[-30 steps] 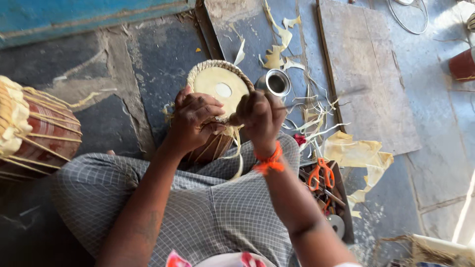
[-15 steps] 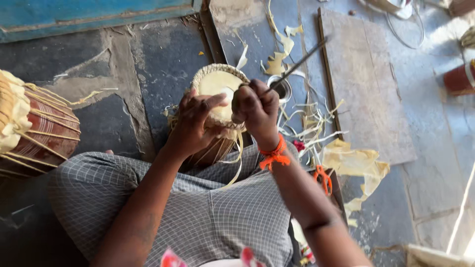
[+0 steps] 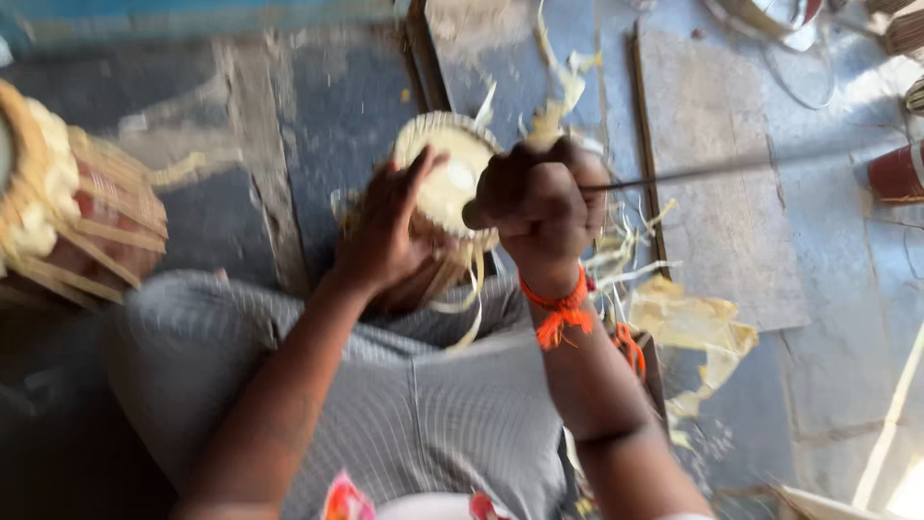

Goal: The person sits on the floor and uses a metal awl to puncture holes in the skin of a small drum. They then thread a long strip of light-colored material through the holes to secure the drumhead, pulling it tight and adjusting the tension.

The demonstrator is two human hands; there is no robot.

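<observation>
Two hands work over a small drum [image 3: 445, 183] propped on the person's lap. The left hand [image 3: 385, 231] cups the drum's left side, fingers spread against its pale head. The right hand [image 3: 539, 202], fisted, grips a thin metal rod [image 3: 712, 173] whose long axis runs rightward, nearly level, away from the drum. Pale strips [image 3: 688, 323] litter the floor to the right; another laced drum [image 3: 72, 207] lies far left.

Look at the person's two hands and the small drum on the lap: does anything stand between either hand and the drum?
Nothing visible does. The left hand lies directly on the small drum, at its left side. The right hand is closed on a thin rod just right of the drumhead; motion blur hides whether it touches the drum.
</observation>
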